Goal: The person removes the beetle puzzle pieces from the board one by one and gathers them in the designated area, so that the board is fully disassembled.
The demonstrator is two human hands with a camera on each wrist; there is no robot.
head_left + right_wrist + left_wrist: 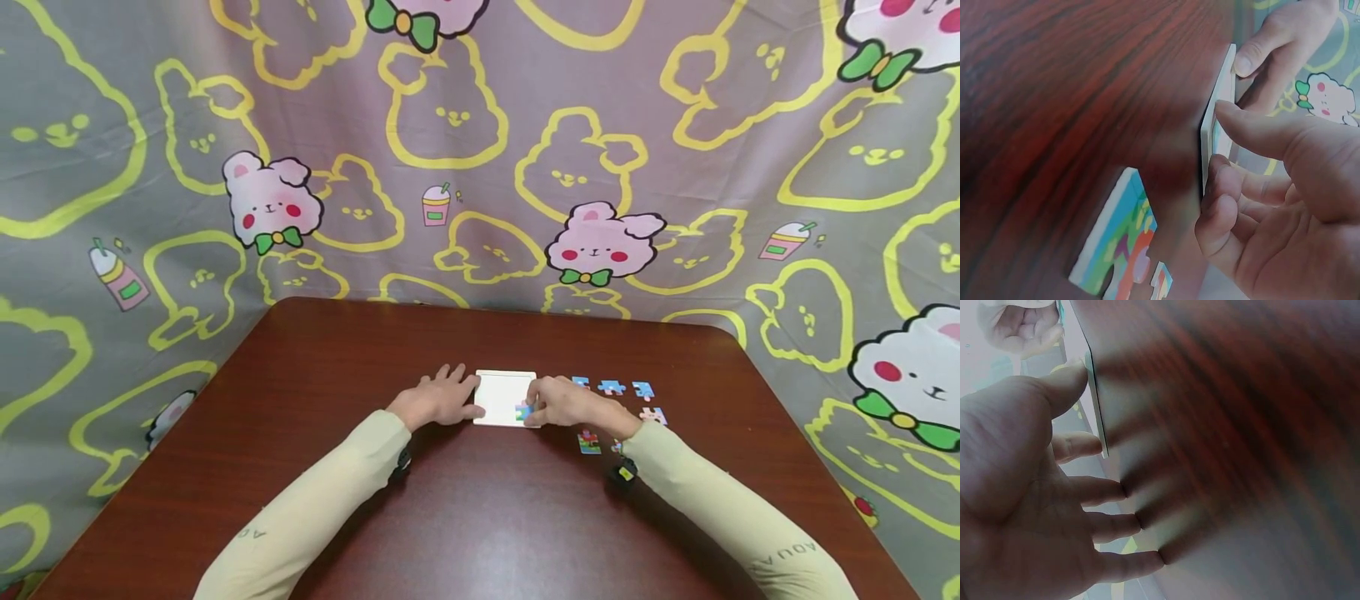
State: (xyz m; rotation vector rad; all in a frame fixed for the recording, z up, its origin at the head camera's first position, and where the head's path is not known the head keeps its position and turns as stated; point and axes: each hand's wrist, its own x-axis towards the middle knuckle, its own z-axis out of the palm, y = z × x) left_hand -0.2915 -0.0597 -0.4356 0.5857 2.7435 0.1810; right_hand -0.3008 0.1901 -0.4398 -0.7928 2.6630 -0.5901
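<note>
A shallow white puzzle tray (497, 393) lies on the table between both hands. My left hand (442, 398) rests at the tray's left side, fingers spread and fairly straight. In the left wrist view, its thumb and index finger touch the tray's edge while the other fingertips meet the table. At the tray's near right corner, my right hand (564, 402) holds a blue-and-green jigsaw piece (520, 412) between thumb and curled fingers. Seen from the right wrist, the thumb sits inside the rim and the fingers bend over the edge, covering most of that piece.
Loose jigsaw pieces lie right of the tray, including a blue one (611, 387), another blue one (642, 390) and a pinkish one (653, 416). A red-and-green piece (589, 442) lies below the right forearm. A patterned cloth (480, 167) hangs behind the brown table (480, 517).
</note>
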